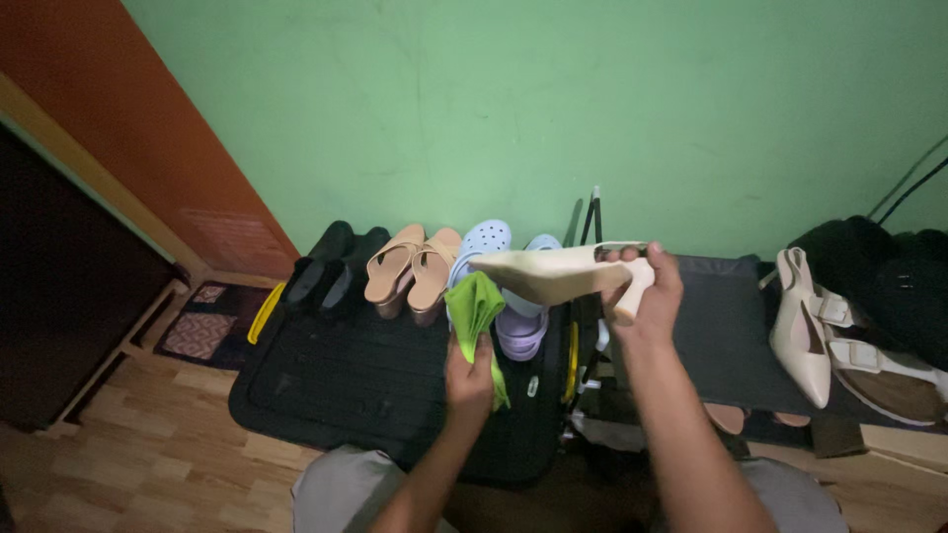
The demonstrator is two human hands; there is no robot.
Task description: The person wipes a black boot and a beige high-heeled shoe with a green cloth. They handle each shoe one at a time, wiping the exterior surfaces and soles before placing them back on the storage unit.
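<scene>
My right hand point(652, 296) grips a cream pointed-toe heeled shoe point(553, 271) near its heel, holding it sideways with the toe pointing left. My left hand point(469, 380) clutches a bright green cloth point(474, 311) just below the shoe's toe; the cloth touches or nearly touches the sole. Both hands hover above a black suitcase point(336, 380) lying flat on the floor.
On the suitcase's far edge stand black shoes point(331, 266), tan wedge sandals point(410, 266) and pale lilac clogs point(504, 296). A second dark case point(731, 336) at right carries another cream slingback shoe point(800, 331) and a white sandal point(879, 370). Green wall behind, orange door left, wooden floor.
</scene>
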